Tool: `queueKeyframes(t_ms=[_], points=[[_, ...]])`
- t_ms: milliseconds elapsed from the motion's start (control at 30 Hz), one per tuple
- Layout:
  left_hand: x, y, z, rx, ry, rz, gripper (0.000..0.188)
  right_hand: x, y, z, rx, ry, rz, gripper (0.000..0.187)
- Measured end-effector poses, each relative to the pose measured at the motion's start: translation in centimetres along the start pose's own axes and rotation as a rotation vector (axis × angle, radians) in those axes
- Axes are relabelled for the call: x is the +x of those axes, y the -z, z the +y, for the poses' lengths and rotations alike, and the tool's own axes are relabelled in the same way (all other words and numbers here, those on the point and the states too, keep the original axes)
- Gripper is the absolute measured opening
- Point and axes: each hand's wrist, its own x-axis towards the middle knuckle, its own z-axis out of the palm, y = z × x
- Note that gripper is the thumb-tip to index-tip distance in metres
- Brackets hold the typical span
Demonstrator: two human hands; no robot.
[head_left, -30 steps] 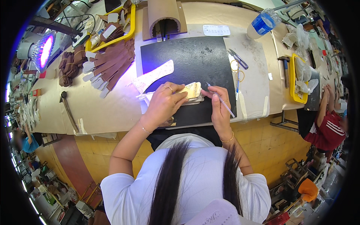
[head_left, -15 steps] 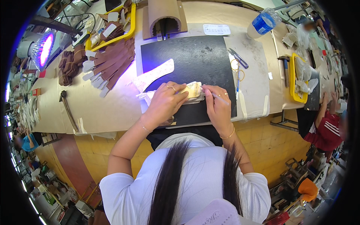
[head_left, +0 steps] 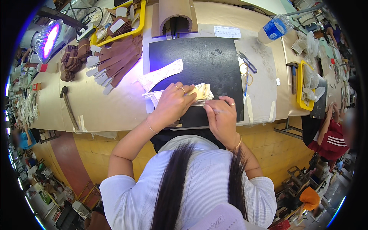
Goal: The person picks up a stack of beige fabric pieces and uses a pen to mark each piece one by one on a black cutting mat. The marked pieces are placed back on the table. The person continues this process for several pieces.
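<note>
On the near edge of the black cutting mat (head_left: 207, 61), the left hand (head_left: 174, 101) lies flat over a small pale, cream-coloured piece (head_left: 201, 92), fingers spread and pressing down — most likely to pin it so it cannot slide while it is worked. The right hand (head_left: 221, 117) sits just right of the piece, at the mat's front edge, fingers curled together as if pinching a thin tool; the tool itself is too small to make out, so I cannot tell what, if anything, it grips. Both hands touch or nearly touch the piece, which rests on a thin pale sheet that pokes out left of the mat.

On the mat's left part lies a long pale template (head_left: 161, 74) with a rounded end, angled toward the piece — kept within easy reach. Left of the mat, a fan of brown strips (head_left: 119, 57) with pale tips is spread on the desk (head_left: 115, 103), and beyond them stands a yellow tray (head_left: 141, 21) of similar parts. Behind the mat stands a cardboard arch (head_left: 174, 13). Right of the mat lie a blue pen (head_left: 245, 82), a rubber band and small pliers (head_left: 248, 63), with a water bottle (head_left: 275, 28) farther back. Far left of the mat, a lamp (head_left: 48, 38) glows violet and a hammer (head_left: 68, 105) lies on the desk.
</note>
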Motion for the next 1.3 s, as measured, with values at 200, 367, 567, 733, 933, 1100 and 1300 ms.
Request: queueKeyframes(t_ms=[200,367,567,733,933,1100,1300], points=[[1.0,0.9,-1.3,-0.320,0.235,-0.095,0.026,0.1,0.5,0.5,0.199,-0.138,0.214,0.012],[2.2,2.7,-2.0,-0.602,0.522,-0.187,0.029,-0.3,0.2,0.8,0.241,-0.188,0.159,0.014],[2.1,2.6,-3.4,-1.003,0.635,-0.194,0.030,-0.3,-1.2,1.2,0.242,-0.072,0.139,0.020],[2.0,2.3,-3.6,-1.000,0.583,-0.228,0.035,-1.3,-3.5,2.6,0.107,0.213,0.090,0.047],[2.0,2.4,-3.3,-0.878,0.572,-0.115,0.036,-2.9,-5.7,3.6,0.138,0.207,0.154,0.058],[1.2,4.1,-5.4,-1.161,0.604,0.149,0.036,-2.8,-5.7,3.5,0.129,0.201,0.157,0.060],[-0.1,9.6,-9.2,-0.956,0.532,0.344,0.034,-2.8,-5.7,3.4,0.160,0.169,0.162,0.056]])
